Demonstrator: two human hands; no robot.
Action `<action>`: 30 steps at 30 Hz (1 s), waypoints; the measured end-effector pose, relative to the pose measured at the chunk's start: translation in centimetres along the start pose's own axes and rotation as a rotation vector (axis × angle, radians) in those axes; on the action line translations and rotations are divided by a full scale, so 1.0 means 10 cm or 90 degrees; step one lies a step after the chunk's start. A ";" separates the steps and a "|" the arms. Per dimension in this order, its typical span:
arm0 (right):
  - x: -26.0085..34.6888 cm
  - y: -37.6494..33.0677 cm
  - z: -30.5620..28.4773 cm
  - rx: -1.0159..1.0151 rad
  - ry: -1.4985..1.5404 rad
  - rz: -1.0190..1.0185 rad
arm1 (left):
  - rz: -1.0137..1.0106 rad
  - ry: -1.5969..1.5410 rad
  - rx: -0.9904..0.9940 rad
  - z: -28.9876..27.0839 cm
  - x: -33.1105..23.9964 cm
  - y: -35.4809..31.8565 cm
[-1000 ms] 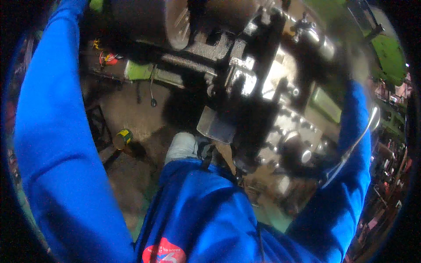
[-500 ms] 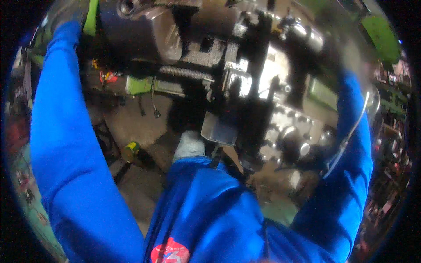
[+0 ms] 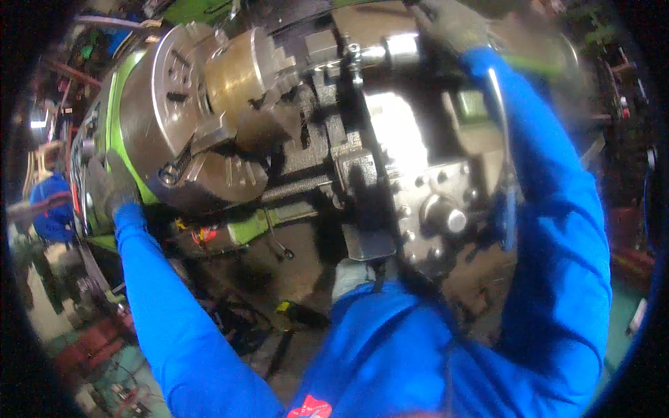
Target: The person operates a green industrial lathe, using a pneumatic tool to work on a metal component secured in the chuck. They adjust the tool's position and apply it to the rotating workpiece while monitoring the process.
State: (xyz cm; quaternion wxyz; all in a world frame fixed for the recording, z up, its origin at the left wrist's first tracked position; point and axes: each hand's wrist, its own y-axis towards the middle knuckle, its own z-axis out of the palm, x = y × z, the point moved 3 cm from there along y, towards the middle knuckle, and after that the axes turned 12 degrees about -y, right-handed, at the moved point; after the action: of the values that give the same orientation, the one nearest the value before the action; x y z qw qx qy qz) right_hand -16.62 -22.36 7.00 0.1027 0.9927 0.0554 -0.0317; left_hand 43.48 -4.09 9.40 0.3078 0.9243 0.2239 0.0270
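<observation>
Our left hand [image 3: 120, 182] at frame left, right hand [image 3: 454, 26] at top, grips unclear: we should keep sleeves [image 3: 174, 306] off the chuck [image 3: 148, 129].

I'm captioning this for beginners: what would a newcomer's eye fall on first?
Probably the big round metal chuck at upper left, near the left hand. Then the bright blue sleeves at either side, and the glaring metal plate just right of centre.
</observation>
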 end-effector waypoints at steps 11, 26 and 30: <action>-0.26 -0.04 0.14 -0.095 0.018 -0.058 | -0.082 -0.039 0.043 -0.13 -0.52 -0.07; -0.25 -0.01 0.15 -0.189 0.031 -0.122 | 0.012 0.032 0.030 -0.13 -0.23 -0.05; -0.38 0.14 0.40 -0.052 0.004 -0.083 | 0.007 0.056 0.006 -0.04 -0.39 -0.07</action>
State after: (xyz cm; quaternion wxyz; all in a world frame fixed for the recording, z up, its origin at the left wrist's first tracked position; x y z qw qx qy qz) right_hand -20.47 -24.98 3.66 0.1405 0.9820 0.1217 -0.0328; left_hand 39.67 -5.03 9.66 0.2929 0.9250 0.2321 0.0681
